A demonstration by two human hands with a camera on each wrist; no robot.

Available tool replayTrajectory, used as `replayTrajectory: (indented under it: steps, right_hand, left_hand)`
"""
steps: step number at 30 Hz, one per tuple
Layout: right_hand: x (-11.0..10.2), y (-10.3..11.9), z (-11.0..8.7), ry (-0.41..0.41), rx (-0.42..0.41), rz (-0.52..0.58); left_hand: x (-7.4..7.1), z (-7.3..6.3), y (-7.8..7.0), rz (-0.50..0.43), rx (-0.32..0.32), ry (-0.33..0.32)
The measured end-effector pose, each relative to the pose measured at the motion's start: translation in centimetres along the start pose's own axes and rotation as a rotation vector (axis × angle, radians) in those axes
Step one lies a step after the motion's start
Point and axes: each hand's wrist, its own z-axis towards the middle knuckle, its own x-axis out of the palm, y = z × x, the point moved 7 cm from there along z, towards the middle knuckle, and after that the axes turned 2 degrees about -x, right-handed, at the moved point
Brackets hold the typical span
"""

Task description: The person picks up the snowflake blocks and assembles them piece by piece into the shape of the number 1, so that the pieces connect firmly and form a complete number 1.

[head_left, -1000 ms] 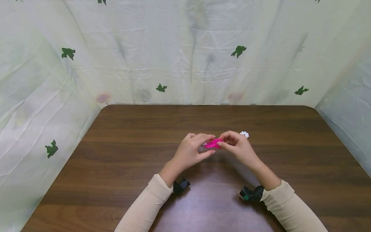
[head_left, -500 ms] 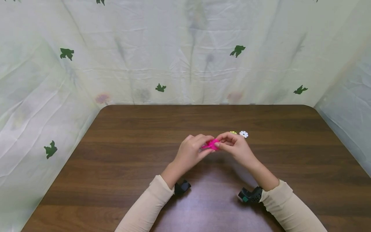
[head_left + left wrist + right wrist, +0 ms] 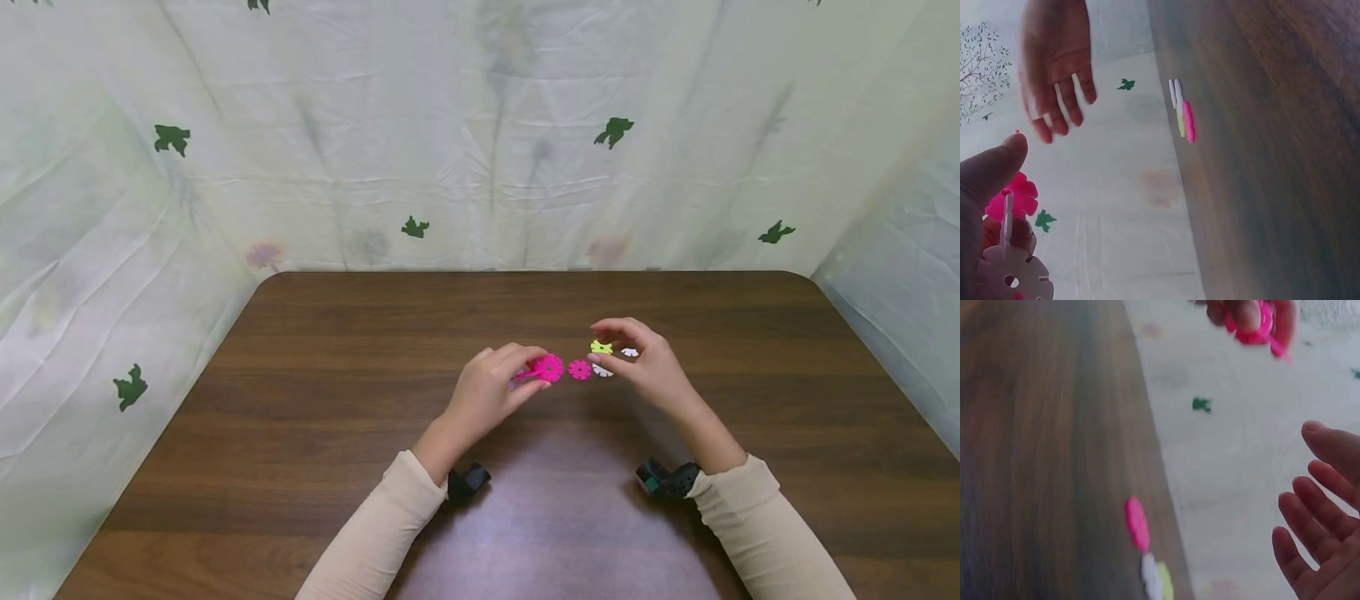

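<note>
My left hand (image 3: 487, 390) pinches a small build of notched plastic discs between thumb and fingers, just above the table. A bright pink disc (image 3: 551, 367) faces forward at its right end. In the left wrist view, a white disc (image 3: 1035, 282) is joined below the pink one, with another white piece edge-on between them; fingers hide part of the build. My right hand (image 3: 654, 367) holds nothing, its fingers spread and relaxed over the loose discs. Nearest it are a yellow-green disc (image 3: 602, 347) and a white disc (image 3: 603, 372), both partly covered.
A loose pink disc (image 3: 580, 370) lies on the brown wooden table (image 3: 375, 467) between the hands. Another white disc (image 3: 630, 352) lies behind the right hand. A pale curtain (image 3: 480, 150) with green leaf-like shapes hangs beyond the table's far edge.
My right hand has let go of the pink disc on the build and moved right, toward the loose discs. More loose discs now show. The left hand keeps its hold.
</note>
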Motion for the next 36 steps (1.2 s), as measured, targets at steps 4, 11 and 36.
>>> replayTrajectory:
  steps: [4,11,36]
  right_hand:
    - [-0.2,-3.2,-0.1,0.002,0.027,-0.041]
    - [0.2,-7.4,-0.7,0.078,0.135,-0.106]
    - [1.4,-9.9,-1.7,0.200,0.207,-0.231]
  left_hand:
    - [-0.1,0.0,0.1,0.015,-0.003,-0.001]
    - [-0.2,0.1,0.2,0.027,0.007,-0.015]
    - [-0.3,0.0,0.3,0.030,0.004,-0.007]
